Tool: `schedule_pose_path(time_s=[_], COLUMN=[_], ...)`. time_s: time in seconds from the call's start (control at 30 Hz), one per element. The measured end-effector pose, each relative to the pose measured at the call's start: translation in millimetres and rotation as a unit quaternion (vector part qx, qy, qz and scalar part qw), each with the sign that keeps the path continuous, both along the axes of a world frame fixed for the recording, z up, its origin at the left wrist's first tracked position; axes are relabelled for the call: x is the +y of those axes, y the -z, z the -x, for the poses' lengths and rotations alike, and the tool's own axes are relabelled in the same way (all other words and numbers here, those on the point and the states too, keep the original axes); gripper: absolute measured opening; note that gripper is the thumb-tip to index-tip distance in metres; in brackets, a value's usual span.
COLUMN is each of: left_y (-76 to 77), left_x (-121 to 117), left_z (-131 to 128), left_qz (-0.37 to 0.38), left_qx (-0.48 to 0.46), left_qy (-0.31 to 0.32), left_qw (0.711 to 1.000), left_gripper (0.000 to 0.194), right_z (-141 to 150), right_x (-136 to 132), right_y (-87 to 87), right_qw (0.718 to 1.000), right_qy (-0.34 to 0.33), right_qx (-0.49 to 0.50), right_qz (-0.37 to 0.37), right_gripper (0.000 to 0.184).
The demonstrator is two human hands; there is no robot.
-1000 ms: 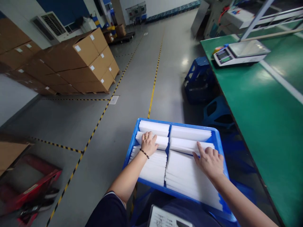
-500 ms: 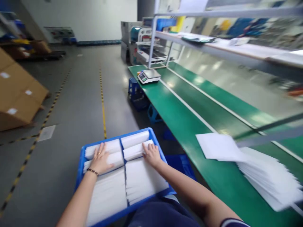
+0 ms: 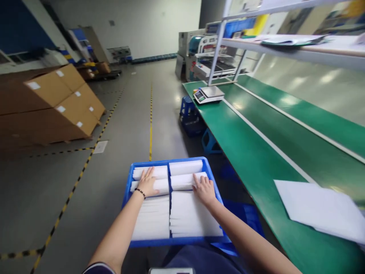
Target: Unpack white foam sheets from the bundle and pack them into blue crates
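Note:
In front of my body is a blue plastic bin (image 3: pixel 205 164), packed with two columns of white paper-like sheets (image 3: pixel 196 213). My left hand (image 3: pixel 147 183) lies with fingers spread on the sheets in the far left part of the bin. On the right column, my right hand (image 3: pixel 204 188) rests with its fingers stretched over the sheets near the bin's right wall. Neither hand grips anything that I can see. The bin's underside is hidden. To the right, a pile of white sheets (image 3: pixel 322 207) lies on the green workbench (image 3: pixel 239 133).
A white weighing scale (image 3: pixel 209 94) stands at the bench's far end, beneath a metal shelf frame (image 3: pixel 218 53). Blue stools (image 3: pixel 209 142) are tucked under the bench edge. Large cardboard boxes (image 3: pixel 71 99) stand at left, beside yellow-black floor tape (image 3: pixel 82 169).
The view has swung to the left, so the bin, bench and scale sit further right. Both hands stay on the sheets in much the same places.

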State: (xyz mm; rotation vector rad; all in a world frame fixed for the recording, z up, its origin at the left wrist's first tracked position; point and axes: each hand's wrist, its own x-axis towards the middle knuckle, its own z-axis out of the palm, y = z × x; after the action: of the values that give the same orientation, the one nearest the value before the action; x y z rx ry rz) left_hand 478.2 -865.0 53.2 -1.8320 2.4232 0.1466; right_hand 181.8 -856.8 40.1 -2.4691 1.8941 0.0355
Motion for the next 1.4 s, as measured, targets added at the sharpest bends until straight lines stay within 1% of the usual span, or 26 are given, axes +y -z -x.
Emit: schedule_pose_path(time_s=[0.13,0.2,0.27,0.33,0.4,0.47,0.5,0.57,0.63,0.73,0.8,0.83,0.9,0.97,1.03,1.13,1.23,1.33,1.4], left_y=[-3.9,-9.9,-18.3,-26.4,-31.2,-30.8,-28.6,-20.8,-10.4,5.1,12.7,15.2,17.5,16.9,15.0,12.8,11.7,9.0,6.6], left_x=[7.4,16.9,32.2,53.9,81.5,113.5,130.4,165.0,198.5,241.0,259.6,265.1,268.2,262.1,250.1,227.4,203.9,180.9,167.0], left_z=[3.7,7.1,11.0,15.3,20.3,26.6,30.5,40.3,52.8,73.7,85.3,89.5,94.1,94.2,91.9,88.0,83.3,71.1,56.2], left_qz=[0.012,0.027,0.069,0.129,0.174,0.185,0.181,0.161,0.132,0.089,0.066,0.057,0.043,0.033,0.023,0.019,0.032,0.058,0.086], left_qx=[0.01,0.01,0.015,0.022,0.028,0.028,0.026,0.021,0.018,0.019,0.021,0.022,0.027,0.037,0.046,0.05,0.051,0.049,0.044], left_qy=[-0.014,-0.03,-0.057,-0.095,-0.135,-0.172,-0.189,-0.22,-0.242,-0.262,-0.27,-0.273,-0.274,-0.27,-0.269,-0.266,-0.25,-0.236,-0.24], left_qw=[1.0,0.999,0.996,0.987,0.975,0.967,0.965,0.962,0.961,0.961,0.96,0.96,0.96,0.962,0.962,0.962,0.966,0.969,0.966], left_gripper=[0.062,0.066,0.066,0.06,0.054,0.052,0.051,0.051,0.05,0.05,0.053,0.055,0.059,0.06,0.062,0.061,0.058,0.047,0.039], right_z=[1.1,0.7,-0.4,-1.6,-2.1,0.1,3.0,13.9,31.3,63.5,81.7,88.3,96.1,97.9,96.2,91.6,87.1,83.1,81.2], right_x=[-0.6,-5.1,-15.8,-30.9,-44.4,-48.7,-45.5,-28.0,1.9,55.8,87.5,100.0,116.5,121.5,117.8,104.4,89.1,74.7,67.8], right_y=[2.6,3.7,3.4,-0.6,-9.2,-20.0,-24.6,-28.6,-22.4,2.4,21.2,29.2,40.3,45.4,46.9,47.8,48.3,46.5,44.6], right_qw=[0.999,0.999,0.998,0.998,0.997,0.996,0.996,0.993,0.986,0.969,0.956,0.949,0.935,0.925,0.923,0.93,0.94,0.952,0.954], right_qy=[-0.017,-0.023,-0.03,-0.035,-0.035,-0.036,-0.039,-0.056,-0.086,-0.139,-0.182,-0.204,-0.249,-0.279,-0.29,-0.285,-0.259,-0.191,-0.148], right_qx=[0.006,0.009,0.011,0.01,0.004,-0.009,-0.016,-0.038,-0.07,-0.124,-0.155,-0.163,-0.171,-0.165,-0.152,-0.13,-0.115,-0.122,-0.137], right_qz=[0.026,0.036,0.044,0.053,0.063,0.075,0.081,0.1,0.127,0.161,0.173,0.176,0.186,0.197,0.201,0.191,0.188,0.208,0.223], right_gripper=[0.05,0.05,0.05,0.05,0.053,0.058,0.059,0.058,0.053,0.049,0.051,0.051,0.048,0.043,0.037,0.032,0.031,0.032,0.033])
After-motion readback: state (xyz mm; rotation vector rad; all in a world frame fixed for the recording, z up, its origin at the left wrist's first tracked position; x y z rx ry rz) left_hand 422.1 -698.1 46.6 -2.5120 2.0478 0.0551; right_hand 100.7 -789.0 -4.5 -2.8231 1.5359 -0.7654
